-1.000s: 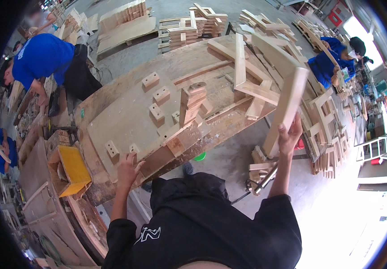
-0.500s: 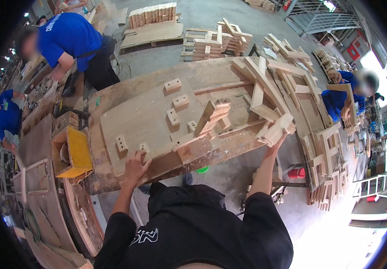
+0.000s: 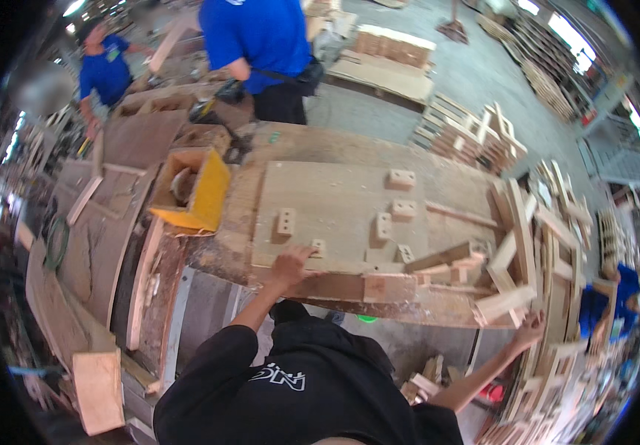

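My left hand [image 3: 292, 265] lies at the near edge of a flat board [image 3: 335, 185], fingers stretched out toward a small drilled wooden block [image 3: 318, 248]. Whether the fingertips touch that block cannot be made out. More drilled blocks stand on the board, among them an upright one [image 3: 285, 222] to the left and one [image 3: 401, 178] at the far right. On the right, my right hand [image 3: 531, 328] is beside the near end of an angled wooden frame [image 3: 506, 302]. Its fingers are small and blurred, so their grip is unclear.
A yellow-sided open wooden box [image 3: 205, 194] stands at the bench's left end. Stacked wooden frames [image 3: 557, 371] crowd the right side. Across the bench works a person in blue [image 3: 257, 44]; others in blue are at far left and right. A pallet with stacked wood [image 3: 386, 67] sits behind.
The whole view has swung left, so the bench appears shifted right. My right hand has come off the frame's end and sits just beyond it. My left hand stays near the same block.
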